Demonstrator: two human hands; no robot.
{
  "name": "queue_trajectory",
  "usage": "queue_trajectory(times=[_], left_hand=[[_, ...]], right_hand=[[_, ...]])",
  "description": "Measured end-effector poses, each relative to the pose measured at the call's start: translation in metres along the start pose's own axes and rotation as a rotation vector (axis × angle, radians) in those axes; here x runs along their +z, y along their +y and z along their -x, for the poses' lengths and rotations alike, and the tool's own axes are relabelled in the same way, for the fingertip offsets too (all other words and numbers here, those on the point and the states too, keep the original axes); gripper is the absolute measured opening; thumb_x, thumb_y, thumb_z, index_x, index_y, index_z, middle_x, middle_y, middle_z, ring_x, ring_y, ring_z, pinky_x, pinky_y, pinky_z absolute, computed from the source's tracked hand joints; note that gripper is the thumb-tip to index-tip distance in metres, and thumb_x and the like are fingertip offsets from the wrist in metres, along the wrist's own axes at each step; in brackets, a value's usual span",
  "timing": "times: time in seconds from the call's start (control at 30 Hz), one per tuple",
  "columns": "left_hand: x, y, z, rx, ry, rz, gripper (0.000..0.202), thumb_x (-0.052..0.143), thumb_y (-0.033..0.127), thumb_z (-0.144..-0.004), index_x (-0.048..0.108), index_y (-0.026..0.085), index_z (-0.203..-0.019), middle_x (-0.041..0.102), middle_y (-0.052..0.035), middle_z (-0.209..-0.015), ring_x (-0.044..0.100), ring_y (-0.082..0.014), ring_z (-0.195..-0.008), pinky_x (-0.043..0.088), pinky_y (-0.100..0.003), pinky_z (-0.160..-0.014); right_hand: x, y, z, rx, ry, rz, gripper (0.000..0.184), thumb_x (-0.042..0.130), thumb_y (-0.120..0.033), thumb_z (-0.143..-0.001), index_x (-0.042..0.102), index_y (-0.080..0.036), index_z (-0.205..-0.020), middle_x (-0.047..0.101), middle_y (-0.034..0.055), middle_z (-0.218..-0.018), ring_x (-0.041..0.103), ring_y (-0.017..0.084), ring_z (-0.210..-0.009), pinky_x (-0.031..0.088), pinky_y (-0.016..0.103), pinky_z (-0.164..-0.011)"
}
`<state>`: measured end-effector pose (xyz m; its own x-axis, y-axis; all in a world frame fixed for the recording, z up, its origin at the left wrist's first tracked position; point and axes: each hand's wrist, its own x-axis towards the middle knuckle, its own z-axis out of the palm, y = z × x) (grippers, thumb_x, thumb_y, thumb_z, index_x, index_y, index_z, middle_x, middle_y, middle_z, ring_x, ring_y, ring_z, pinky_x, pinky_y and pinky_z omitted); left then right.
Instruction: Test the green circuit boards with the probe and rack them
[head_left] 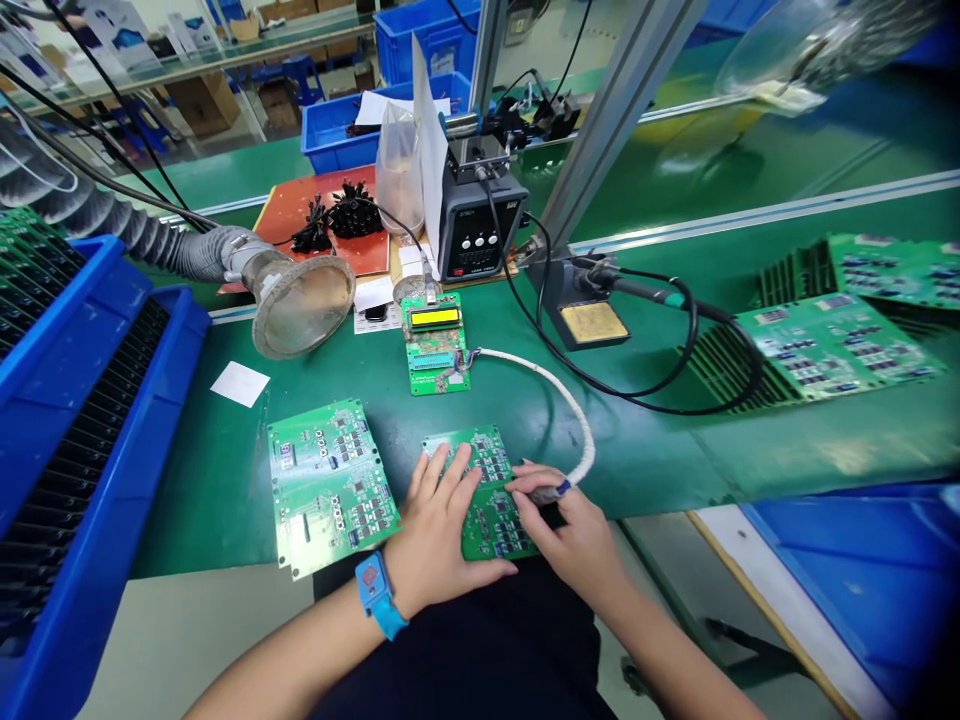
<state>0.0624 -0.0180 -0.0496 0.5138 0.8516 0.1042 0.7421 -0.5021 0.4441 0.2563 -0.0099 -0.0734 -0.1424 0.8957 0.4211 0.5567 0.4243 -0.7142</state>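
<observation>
Closest to me is my bare left forearm (300,665) with a blue rubbery wrist strap (373,592) around it. My left hand (442,520) sits flat with its fingers spread apart, resting on a thin green rectangular circuit board (491,510) dotted with small black chips, down at the bottom middle of the frame. My right hand (562,525) has its fingers curled closed around a slim dark probe handle (544,493) with a blue band, right over that board's right edge.

The board's long axis runs away from me, leaning a bit to the right at the far end. I'd guess it's light and stiff but fragile, so I'd take it by the bare edges, not the parts.

From the probe, a thick white braided cable (570,408) arcs up to a small green test board with a yellow LCD (437,360). Just left of my hand lies a larger green circuit panel (330,485), and more green boards (832,345) sit on the right side of the bench.
</observation>
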Motion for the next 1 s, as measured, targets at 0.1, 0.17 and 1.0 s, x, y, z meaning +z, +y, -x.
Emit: queue_trajectory(times=[0.1,0.17,1.0], left_hand=[[0.0,0.0,0.0,-0.001,0.003,-0.001,0.097,0.08,0.059,-0.061,0.039,0.011,-0.135,0.032,-0.0191,-0.15,0.024,-0.0394,-0.14,0.025,-0.061,-0.111],[-0.001,0.001,0.0,-0.001,0.005,-0.003,0.097,0.08,0.059,-0.061,0.039,0.011,-0.135,0.032,-0.019,-0.15,0.024,-0.0395,-0.14,0.025,-0.061,-0.111],[-0.003,0.002,-0.001,-0.007,-0.018,-0.021,0.096,0.079,0.059,-0.062,0.04,0.01,-0.134,0.032,-0.0206,-0.15,0.023,-0.0402,-0.14,0.03,-0.061,-0.109]], right_hand=[[-0.001,0.0,0.001,0.008,-0.023,-0.029,0.009,0.053,-0.017,-0.088,0.056,-0.024,-0.094,0.067,0.005,-0.092,0.065,0.022,-0.1,0.053,0.039,-0.091],[-0.002,0.0,0.002,0.024,-0.045,-0.051,0.01,0.052,-0.018,-0.089,0.057,-0.024,-0.096,0.067,0.0054,-0.094,0.064,0.022,-0.102,0.052,0.039,-0.092],[0.009,0.006,0.009,0.027,0.019,-0.134,0.012,0.05,-0.015,-0.088,0.053,-0.024,-0.096,0.066,0.0047,-0.087,0.063,0.023,-0.097,0.049,0.049,-0.095]])
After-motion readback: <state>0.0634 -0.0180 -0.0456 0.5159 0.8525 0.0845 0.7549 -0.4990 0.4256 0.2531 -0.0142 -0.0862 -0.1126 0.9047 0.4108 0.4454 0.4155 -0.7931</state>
